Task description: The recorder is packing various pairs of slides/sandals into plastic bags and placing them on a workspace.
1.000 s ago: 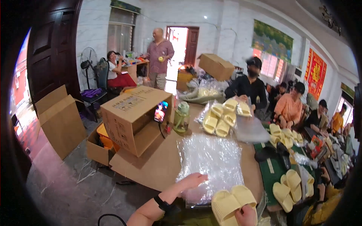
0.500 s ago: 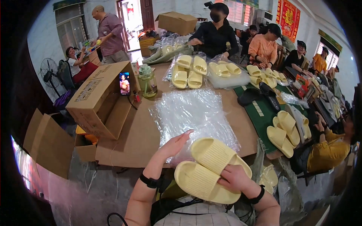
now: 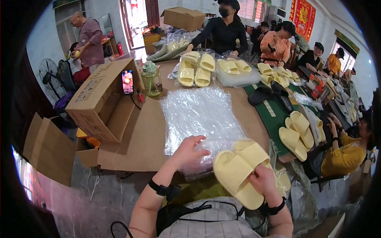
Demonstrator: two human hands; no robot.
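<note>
My right hand (image 3: 262, 180) grips a pair of pale yellow slippers (image 3: 234, 164) by their foot openings, soles overlapping, at the table's front edge. Beside them, my left hand (image 3: 190, 150) has its thumb and fingers spread over the front of a stack of clear plastic bags (image 3: 200, 113). A loose bag (image 3: 208, 152) bulges up between that hand and the slipper toes. Whether my left fingertips are inside this bag or only against it, I cannot tell.
A cardboard box (image 3: 99, 105) on its side, a lit phone (image 3: 127, 82) and a green bottle (image 3: 151, 81) stand left. Bagged yellow slippers (image 3: 196, 71) lie at the back. Right, a green mat (image 3: 274, 129) holds black slippers (image 3: 262, 101) and more yellow slippers (image 3: 293, 141). Several people work around.
The slippers have moved right and turned more upright in my right hand. My left hand has spread its fingers, and the top bag's front has lifted.
</note>
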